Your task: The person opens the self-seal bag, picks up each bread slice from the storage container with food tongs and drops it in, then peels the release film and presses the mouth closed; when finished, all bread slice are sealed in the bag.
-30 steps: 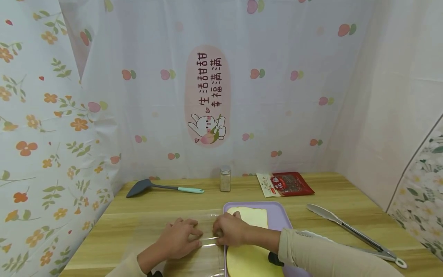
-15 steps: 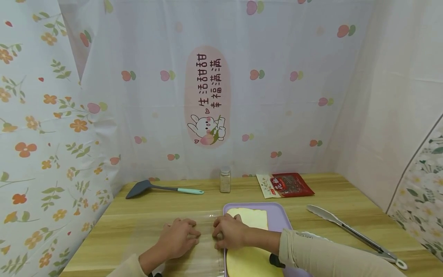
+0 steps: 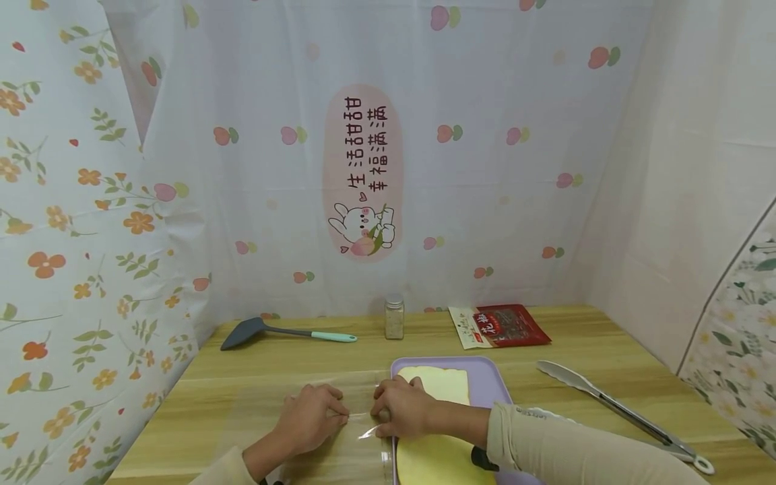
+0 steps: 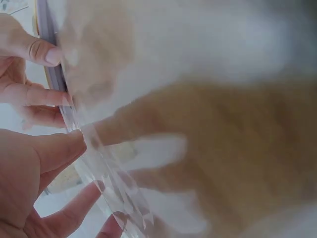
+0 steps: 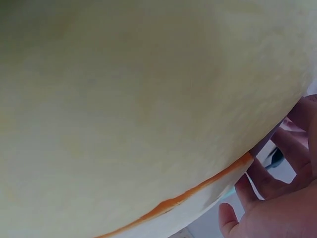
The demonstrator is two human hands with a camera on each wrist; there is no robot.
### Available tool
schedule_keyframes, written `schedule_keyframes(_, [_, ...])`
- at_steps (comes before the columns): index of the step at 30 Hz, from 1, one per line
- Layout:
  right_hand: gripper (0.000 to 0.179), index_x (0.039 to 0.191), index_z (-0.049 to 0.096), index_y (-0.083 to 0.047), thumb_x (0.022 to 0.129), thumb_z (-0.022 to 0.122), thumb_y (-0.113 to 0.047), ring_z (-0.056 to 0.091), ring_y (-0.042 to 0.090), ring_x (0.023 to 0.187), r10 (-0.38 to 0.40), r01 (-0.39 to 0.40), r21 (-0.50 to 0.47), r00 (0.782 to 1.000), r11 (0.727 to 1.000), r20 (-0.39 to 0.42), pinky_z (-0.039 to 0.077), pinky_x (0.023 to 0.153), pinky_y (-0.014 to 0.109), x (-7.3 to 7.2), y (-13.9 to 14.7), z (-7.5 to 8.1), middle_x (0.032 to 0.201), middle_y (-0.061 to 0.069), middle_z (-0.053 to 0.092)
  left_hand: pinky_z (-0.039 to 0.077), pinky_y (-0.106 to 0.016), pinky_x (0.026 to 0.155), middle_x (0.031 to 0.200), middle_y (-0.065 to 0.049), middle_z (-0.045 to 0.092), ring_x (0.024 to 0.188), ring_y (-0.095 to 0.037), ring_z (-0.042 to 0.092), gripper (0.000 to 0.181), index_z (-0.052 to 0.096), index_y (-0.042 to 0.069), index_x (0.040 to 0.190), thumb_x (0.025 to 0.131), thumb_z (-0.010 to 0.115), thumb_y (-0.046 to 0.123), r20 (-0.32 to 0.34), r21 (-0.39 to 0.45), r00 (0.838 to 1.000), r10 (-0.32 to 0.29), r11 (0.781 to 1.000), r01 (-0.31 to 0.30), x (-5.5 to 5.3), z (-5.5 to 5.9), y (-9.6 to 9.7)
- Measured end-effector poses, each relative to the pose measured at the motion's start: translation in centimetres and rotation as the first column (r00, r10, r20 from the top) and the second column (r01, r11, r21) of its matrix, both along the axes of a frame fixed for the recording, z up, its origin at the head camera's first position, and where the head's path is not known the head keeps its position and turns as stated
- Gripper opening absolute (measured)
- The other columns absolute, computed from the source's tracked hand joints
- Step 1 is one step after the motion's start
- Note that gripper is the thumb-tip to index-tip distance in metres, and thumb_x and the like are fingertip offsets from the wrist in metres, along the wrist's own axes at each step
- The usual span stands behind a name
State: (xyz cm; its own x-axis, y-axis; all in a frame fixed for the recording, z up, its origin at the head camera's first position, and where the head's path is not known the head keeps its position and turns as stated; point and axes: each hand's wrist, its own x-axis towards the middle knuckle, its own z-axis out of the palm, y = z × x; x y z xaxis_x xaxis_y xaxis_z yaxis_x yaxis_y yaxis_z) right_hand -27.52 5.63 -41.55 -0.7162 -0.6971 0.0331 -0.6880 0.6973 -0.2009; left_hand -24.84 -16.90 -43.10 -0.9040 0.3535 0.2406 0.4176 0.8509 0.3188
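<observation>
A sheet of clear plastic film [image 3: 358, 461] lies over the table's left middle, its right edge along a lilac tray [image 3: 492, 387]. My left hand [image 3: 308, 419] pinches the film, thumb and fingertips at a gathered fold [image 4: 106, 171] in the left wrist view. Just opposite, my right hand [image 3: 403, 407] bends its thumb and fingers onto the film's edge at the tray rim. Two pale yellow slabs with thin browned edges, a far slab [image 3: 445, 380] and a near slab [image 3: 442, 465], lie in the tray under my right wrist. A slab [image 5: 148, 99] fills most of the right wrist view.
Along the back stand or lie a dark spatula [image 3: 245, 333] with a mint handle, a glass jar [image 3: 394, 320] and a red spice packet [image 3: 506, 326]. Metal tongs [image 3: 624, 407] lie at right, partly behind my right sleeve [image 3: 564, 438]. Patterned curtains [image 3: 273, 202] enclose the table.
The film's creases and bright reflections between my hands have shifted. Both hands keep nearly the same place, the left moving only slightly; tray and slabs stay put.
</observation>
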Motion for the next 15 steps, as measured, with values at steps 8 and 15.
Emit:
schedule_keyframes(8, [0.026, 0.105, 0.078, -0.026, 0.082, 0.081, -0.037, 0.05, 0.014, 0.11, 0.007, -0.007, 0.017, 1.0, 1.0, 0.003, 0.032, 0.077, 0.037, -0.05, 0.08, 0.11, 0.123, -0.006, 0.061, 0.054, -0.053, 0.069, 0.11, -0.004, 0.072, 0.1, -0.032, 0.068, 0.005, 0.082, 0.021, 0.087, 0.085, 0.078, 0.017, 0.016, 0.119, 0.999, -0.051, 0.992, 0.048, -0.07, 0.39, -0.46])
schedule_keyframes(15, [0.028, 0.105, 0.077, -0.026, 0.08, 0.081, -0.038, 0.049, 0.012, 0.105, 0.021, -0.021, 0.07, 1.0, 0.997, -0.01, 0.032, 0.077, 0.036, -0.05, -0.06, 0.53, 0.118, -0.009, 0.06, 0.057, -0.039, 0.071, 0.112, -0.009, 0.071, 0.098, -0.028, 0.069, 0.007, 0.081, 0.015, 0.09, 0.087, 0.075, 0.014, 0.027, 0.172, 0.997, -0.076, 0.983, 0.07, -0.16, 0.56, -0.6])
